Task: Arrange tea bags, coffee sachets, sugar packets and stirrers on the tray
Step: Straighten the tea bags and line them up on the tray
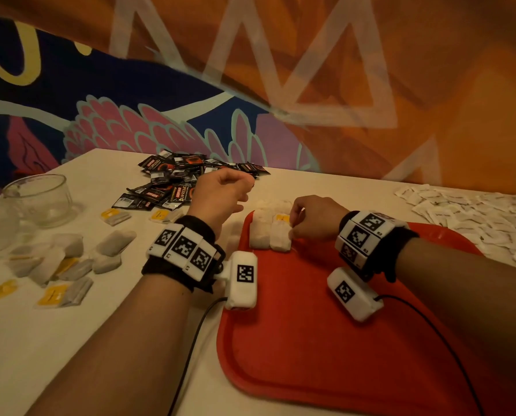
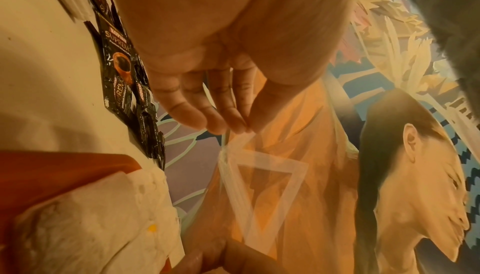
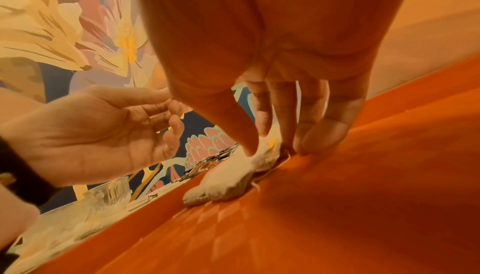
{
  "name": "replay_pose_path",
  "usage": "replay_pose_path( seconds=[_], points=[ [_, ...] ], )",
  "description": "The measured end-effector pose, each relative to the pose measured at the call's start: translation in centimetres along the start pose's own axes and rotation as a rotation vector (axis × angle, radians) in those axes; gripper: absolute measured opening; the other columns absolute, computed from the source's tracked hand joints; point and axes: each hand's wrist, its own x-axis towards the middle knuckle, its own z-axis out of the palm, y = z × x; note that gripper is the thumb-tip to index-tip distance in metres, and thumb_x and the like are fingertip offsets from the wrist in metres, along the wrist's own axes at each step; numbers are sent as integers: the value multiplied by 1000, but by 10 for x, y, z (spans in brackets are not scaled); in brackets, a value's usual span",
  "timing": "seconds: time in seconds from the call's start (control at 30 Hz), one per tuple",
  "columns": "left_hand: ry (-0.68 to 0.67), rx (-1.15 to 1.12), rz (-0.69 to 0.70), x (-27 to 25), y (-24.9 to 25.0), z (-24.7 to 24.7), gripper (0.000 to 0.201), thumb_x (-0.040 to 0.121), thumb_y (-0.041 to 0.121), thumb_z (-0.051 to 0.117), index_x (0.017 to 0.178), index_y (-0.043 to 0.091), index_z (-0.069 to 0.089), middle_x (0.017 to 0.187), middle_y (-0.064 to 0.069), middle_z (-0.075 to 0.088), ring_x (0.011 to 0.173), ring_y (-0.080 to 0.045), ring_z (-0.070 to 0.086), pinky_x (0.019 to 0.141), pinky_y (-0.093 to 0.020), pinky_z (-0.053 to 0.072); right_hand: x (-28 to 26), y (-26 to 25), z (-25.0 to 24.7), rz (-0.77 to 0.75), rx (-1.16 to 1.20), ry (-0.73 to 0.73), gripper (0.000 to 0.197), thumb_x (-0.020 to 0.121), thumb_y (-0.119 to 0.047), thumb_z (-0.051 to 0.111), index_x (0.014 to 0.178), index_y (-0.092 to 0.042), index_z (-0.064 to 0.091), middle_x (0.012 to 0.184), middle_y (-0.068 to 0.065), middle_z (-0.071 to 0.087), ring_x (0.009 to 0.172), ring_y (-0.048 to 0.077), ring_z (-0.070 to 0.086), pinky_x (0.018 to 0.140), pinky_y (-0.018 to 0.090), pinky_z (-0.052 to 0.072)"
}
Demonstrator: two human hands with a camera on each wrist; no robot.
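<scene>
A red tray (image 1: 325, 325) lies on the white table in front of me. A few white tea bags (image 1: 268, 235) sit side by side in its far left corner. My right hand (image 1: 294, 229) reaches down to the rightmost one. In the right wrist view the thumb and fingertips of my right hand (image 3: 267, 145) pinch the yellow-tagged end of that tea bag (image 3: 228, 178). My left hand (image 1: 238, 190) hovers above the table just left of the tray. Its fingers are loosely curled toward the thumb, and I see nothing in it (image 2: 233, 128).
Black coffee sachets (image 1: 172, 181) are heaped at the back of the table. Loose tea bags (image 1: 70, 259) are scattered at the left, near two glass bowls (image 1: 39, 196). White sugar packets (image 1: 475, 214) spread out at the right. A painted wall stands right behind the table.
</scene>
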Motion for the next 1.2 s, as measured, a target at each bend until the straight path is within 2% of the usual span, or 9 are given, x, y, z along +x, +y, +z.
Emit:
replay_pose_path(
  seconds=[0.2,0.37,0.57,0.77,0.83,0.97,1.03,1.1,1.2],
  points=[
    [-42,64,-24,-6,10,1,4,94,20,65,94,22,68,94,1,68,79,-12,61,66,-26,50,-12,-2,-9,-46,-51,27,29,82,-31,76,104,-20,61,104,0,61,93,17,55,73,25,43],
    [-121,213,-19,-18,28,-6,5,94,24,66,97,20,68,92,1,68,78,-13,60,71,-29,52,-25,-14,-16,-131,-71,30,24,82,-35,74,101,-24,66,107,0,67,93,17,60,74,27,47],
    [-19,565,43,-33,53,-63,9,96,29,63,100,21,67,91,2,66,80,-10,60,67,-25,47,-37,-39,-21,-233,-43,10,25,84,-36,73,106,-26,65,111,0,65,100,17,59,78,28,47],
    [-200,1277,-320,-42,55,-152,37,90,44,68,122,25,64,120,0,60,96,-17,60,73,-27,52,-42,-62,-11,-281,-49,-51,39,84,-37,73,118,-33,55,116,2,62,100,20,59,84,34,52],
    [-305,1504,-407,-48,53,-174,51,89,42,70,136,31,54,134,2,54,104,-15,55,86,-28,50,-45,-69,-7,-296,-42,-72,41,84,-37,72,120,-33,53,113,1,61,99,20,60,85,35,53],
    [-482,1559,-563,-54,38,-199,76,88,30,74,150,38,30,149,2,43,130,-21,47,108,-37,42,-51,-78,-3,-331,-17,-87,38,86,-36,72,118,-34,52,102,-5,66,94,15,59,83,33,52],
    [-552,1594,-513,-55,29,-203,76,85,28,77,146,42,32,147,1,47,128,-21,48,109,-40,41,-53,-81,0,-351,-21,-89,37,86,-35,73,117,-34,53,99,-6,67,94,14,59,81,33,51],
    [-603,1676,-433,-57,20,-201,78,85,29,77,149,37,33,147,0,48,128,-22,48,111,-40,38,-56,-84,2,-362,-20,-100,37,86,-34,73,116,-33,53,99,-7,67,93,12,59,77,30,49],
    [-560,1708,-311,-58,12,-195,77,87,26,74,152,33,33,148,-1,45,133,-24,45,110,-36,37,-60,-86,3,-382,-6,-125,37,86,-32,73,117,-32,53,99,-7,68,85,6,58,71,26,45]
  ],
)
